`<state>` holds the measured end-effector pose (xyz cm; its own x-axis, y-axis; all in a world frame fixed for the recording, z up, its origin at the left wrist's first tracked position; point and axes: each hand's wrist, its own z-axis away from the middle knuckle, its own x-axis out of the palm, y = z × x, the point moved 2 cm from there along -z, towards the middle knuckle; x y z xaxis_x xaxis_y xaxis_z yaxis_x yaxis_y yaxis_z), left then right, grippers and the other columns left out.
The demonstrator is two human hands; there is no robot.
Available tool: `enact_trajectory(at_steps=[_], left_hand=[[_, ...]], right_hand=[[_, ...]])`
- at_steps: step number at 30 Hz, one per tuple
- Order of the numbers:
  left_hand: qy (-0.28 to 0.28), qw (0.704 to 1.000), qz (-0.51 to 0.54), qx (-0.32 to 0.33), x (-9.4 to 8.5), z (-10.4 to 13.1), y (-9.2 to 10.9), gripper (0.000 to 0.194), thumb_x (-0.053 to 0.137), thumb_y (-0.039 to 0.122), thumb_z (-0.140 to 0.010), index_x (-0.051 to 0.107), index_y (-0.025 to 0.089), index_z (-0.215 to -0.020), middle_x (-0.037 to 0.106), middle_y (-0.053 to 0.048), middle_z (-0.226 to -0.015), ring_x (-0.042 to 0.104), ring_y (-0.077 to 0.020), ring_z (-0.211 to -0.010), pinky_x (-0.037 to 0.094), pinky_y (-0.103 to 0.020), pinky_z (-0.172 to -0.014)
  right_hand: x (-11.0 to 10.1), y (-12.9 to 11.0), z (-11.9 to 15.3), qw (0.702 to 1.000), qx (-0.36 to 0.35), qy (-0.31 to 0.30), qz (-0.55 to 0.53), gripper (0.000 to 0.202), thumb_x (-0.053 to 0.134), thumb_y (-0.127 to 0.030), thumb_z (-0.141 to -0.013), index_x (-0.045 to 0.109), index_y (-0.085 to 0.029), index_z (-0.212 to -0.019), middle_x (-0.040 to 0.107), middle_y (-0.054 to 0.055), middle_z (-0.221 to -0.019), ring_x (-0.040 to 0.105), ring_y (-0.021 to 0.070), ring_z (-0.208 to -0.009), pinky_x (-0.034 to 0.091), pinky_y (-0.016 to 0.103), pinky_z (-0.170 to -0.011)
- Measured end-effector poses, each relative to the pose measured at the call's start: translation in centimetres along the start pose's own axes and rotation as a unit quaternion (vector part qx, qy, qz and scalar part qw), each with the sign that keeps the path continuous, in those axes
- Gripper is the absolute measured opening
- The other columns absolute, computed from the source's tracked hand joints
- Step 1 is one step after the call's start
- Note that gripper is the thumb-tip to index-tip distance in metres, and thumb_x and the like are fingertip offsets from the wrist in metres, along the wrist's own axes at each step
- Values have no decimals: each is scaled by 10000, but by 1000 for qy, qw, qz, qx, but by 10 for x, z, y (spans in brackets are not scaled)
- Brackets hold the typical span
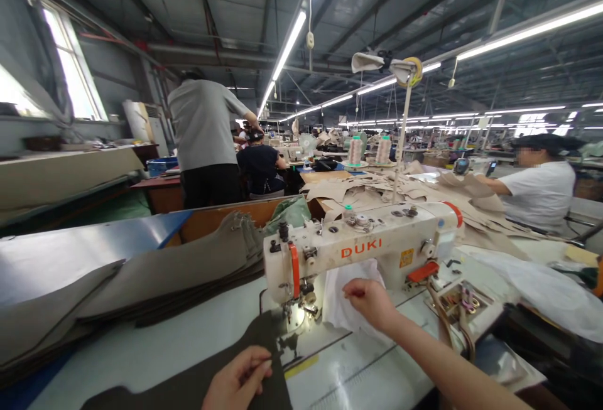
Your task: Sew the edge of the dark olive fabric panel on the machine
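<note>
Factory sewing table: left hand presses dark fabric flat just left of the needle, right hand apparently pinches white cloth beyond it; fingers could stray under the needle.

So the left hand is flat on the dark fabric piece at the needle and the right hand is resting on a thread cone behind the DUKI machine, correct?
Not quite. The head view shows the right hand pinching white cloth under the arm of the DUKI machine, not on a thread cone; the cones stand far behind. The left hand does rest on the dark fabric piece by the needle.
</note>
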<state>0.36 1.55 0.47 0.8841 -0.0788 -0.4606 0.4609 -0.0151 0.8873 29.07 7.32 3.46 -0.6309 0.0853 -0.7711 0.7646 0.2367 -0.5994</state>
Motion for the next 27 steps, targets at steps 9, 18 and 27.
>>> enact_trajectory(at_steps=[9, 18, 27], left_hand=[[-11, 998, 66, -23, -1, 4, 12, 241, 577, 416, -643, 605, 186, -710, 672, -10, -623, 571, -156, -546, 453, -270, -576], [11, 996, 90, -5, 4, 36, 35, 155, 580, 326, -678, 629, 183, -711, 679, -8, -643, 577, -151, -575, 460, -263, -601], [20, 964, 258, -62, 37, 66, 37, 192, 650, 345, -645, 600, 165, -692, 646, -2, -578, 529, -104, -492, 402, -218, -510]], right_hand=[[1, -59, 64, 970, -123, 79, -195, 238, 444, -71, -711, 626, -184, -816, 689, 39, -818, 644, 170, -758, 513, 276, -721], [8, -74, 77, 966, -187, 98, -149, 257, 441, -79, -793, 629, -198, -923, 676, 47, -846, 634, 169, -799, 499, 267, -732], [24, -85, 83, 953, -150, 49, -257, 133, 558, -222, -825, 675, -228, -761, 670, 26, -752, 643, 161, -708, 524, 215, -638]])
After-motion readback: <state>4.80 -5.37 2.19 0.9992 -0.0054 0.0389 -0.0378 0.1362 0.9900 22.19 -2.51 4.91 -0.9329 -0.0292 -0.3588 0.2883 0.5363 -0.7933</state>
